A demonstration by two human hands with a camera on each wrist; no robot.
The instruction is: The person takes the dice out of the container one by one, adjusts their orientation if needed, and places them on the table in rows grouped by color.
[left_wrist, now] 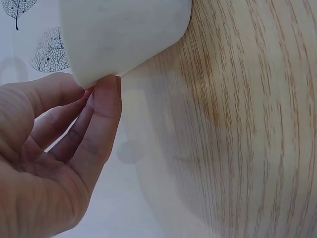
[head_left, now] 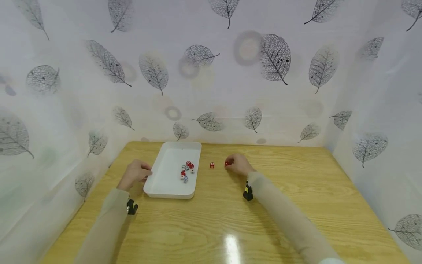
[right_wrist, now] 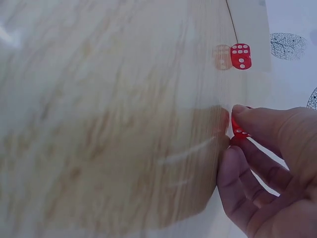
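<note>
Left hand (head_left: 134, 174) — gripping: thumb and fingers pinch the left long side of the white rectangular tray (head_left: 166, 176). The tray stands on the wood-grain table (head_left: 211, 223), left of the middle, its far end close to the table's far edge and one long side toward the left edge. A loose group of red and pale dice (head_left: 183, 173) lies inside it, nearer its right wall than its left; they crowd together too closely for a sure count.

Right hand (head_left: 240, 165) — gripping: thumb and finger pinch a red die (right_wrist: 239, 127) in the far half of the table, right of the tray. The die is very close to the tabletop; whether it touches cannot be told.

A loose red die (head_left: 212, 165) sits on the table between the tray and the right hand, touching neither; the right wrist view shows its six-pip face and a two-pip face.

Black wrist cameras (head_left: 248, 191) on both wrists. Leaf-print sheeting (head_left: 230, 91) rises beyond the far edge and along both sides.
</note>
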